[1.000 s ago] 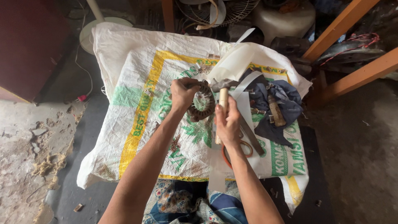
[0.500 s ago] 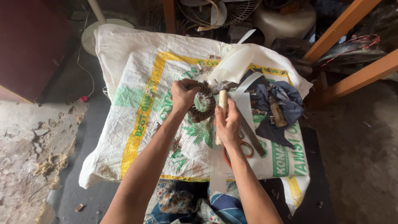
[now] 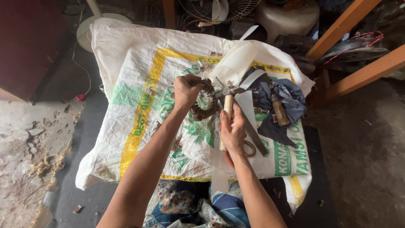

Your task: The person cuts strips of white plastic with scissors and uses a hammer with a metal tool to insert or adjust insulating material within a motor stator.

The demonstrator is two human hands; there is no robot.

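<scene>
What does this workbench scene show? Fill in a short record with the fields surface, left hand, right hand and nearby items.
surface: woven plastic sack spread flat
left hand: left hand grips a ring-shaped metal stator
right hand: right hand holds a wooden-handled hammer, head at the ring
nearby items: scissors by the right wrist; dark cloth with a second wooden-handled tool; white sheet
</scene>
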